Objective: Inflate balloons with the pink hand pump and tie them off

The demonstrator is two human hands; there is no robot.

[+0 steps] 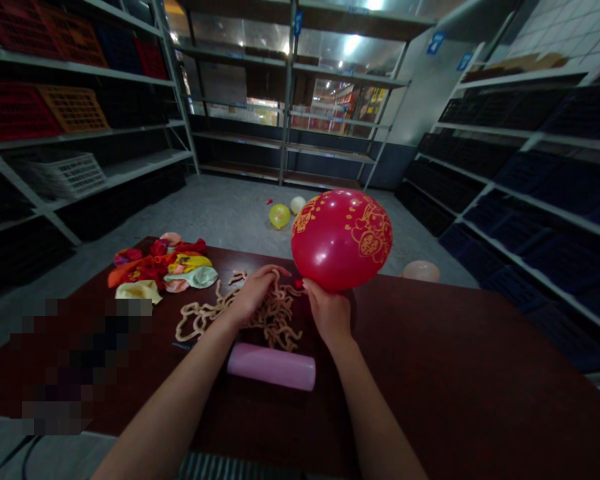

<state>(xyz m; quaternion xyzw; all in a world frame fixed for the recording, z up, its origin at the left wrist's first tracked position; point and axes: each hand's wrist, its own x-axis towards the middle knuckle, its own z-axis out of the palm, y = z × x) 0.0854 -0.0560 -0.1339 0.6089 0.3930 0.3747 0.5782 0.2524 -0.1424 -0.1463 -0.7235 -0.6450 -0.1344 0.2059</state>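
My right hand (330,312) pinches the neck of an inflated red balloon (343,237) with gold print, holding it up over the dark red table (455,373). My left hand (255,290) reaches into a heap of tan rubber bands (275,320) on the table, its fingers curled onto the strands. A pink cylinder (271,365) lies on its side just in front of both wrists. A pile of flat, uninflated balloons (163,267) in red, yellow, orange and pale green sits at the table's far left.
A yellow balloon (279,215) and a white balloon (298,204) lie on the grey floor beyond the table. A pale pink balloon (421,271) rests past the table's far right edge. Metal shelves with crates line the left, back and right walls.
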